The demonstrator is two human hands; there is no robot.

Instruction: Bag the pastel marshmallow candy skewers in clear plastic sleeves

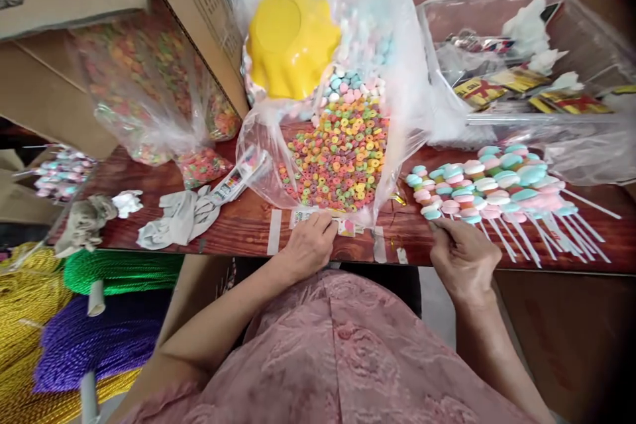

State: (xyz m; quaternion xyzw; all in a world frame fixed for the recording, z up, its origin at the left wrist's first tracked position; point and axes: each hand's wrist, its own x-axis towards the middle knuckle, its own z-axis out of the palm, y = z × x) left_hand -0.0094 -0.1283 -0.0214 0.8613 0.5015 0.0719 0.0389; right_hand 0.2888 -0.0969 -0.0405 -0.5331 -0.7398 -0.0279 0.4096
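Note:
My left hand [311, 244] rests at the table's front edge with its fingers bent and pressed together. Small printed labels [348, 228] lie beside its fingertips; what it holds, if anything, is hidden. Just beyond it, an open clear plastic bag [263, 146] contains colourful ring candies [342, 159] and pastel marshmallow-like candies [348, 83]. My right hand [464, 257] is closed in a pinch at the lower end of the leftmost candy skewer [423, 195], where its stick runs into the fingers. More candy skewers [497, 185] lie piled beside it, white sticks pointing towards me.
A yellow scalloped bowl [293, 46] sits upside down on the bagged candies. At right stands a clear plastic bin [521, 116] with packets. A cardboard box [209, 20] with bagged candies, pale gloves [181, 215] and bundles of shiny cord [114, 324] are on the left.

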